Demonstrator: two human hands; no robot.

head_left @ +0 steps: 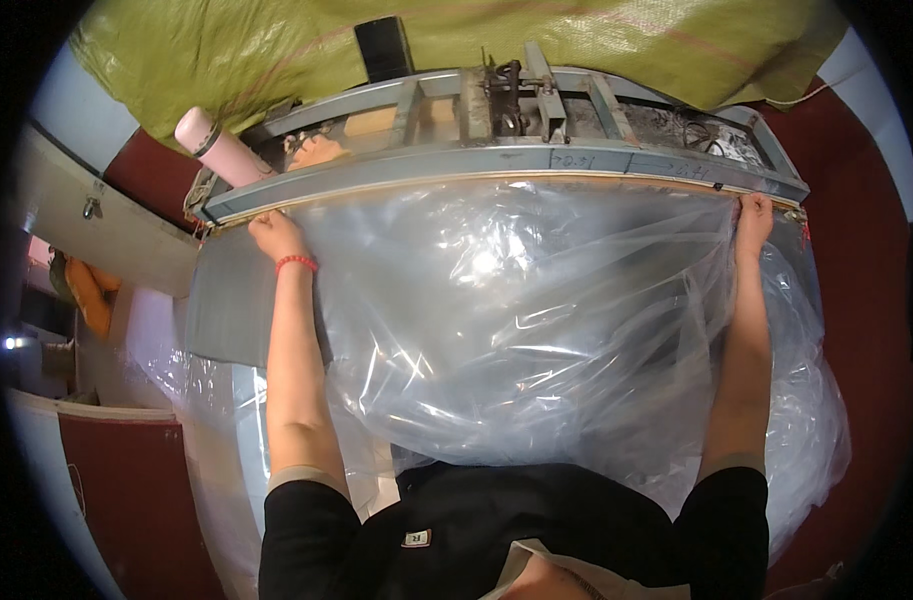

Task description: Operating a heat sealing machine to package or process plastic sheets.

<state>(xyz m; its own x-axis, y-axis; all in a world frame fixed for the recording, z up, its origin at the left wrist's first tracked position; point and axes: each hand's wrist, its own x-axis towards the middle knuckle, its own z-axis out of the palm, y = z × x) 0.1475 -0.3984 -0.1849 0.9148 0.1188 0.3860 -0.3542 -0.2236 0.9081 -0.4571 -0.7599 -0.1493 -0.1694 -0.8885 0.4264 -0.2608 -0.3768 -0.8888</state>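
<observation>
Two hands (pixel 276 236) (pixel 754 225), well apart, pinch clear plastic sheeting (pixel 536 320), glossy and loosely wrinkled.

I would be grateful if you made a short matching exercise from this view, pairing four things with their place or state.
Things:
1. Left hand
2. Plastic film
3. Right hand
4. Bottle

Places and states:
A. Tilted and pink, its lower end hidden by the metal bar
B. Near the bar's right end, no bracelet at the wrist
C. Near the bar's left end, with a red bracelet at the wrist
D. See-through, creased and shiny

Right pairs: 1-C, 2-D, 3-B, 4-A
</observation>
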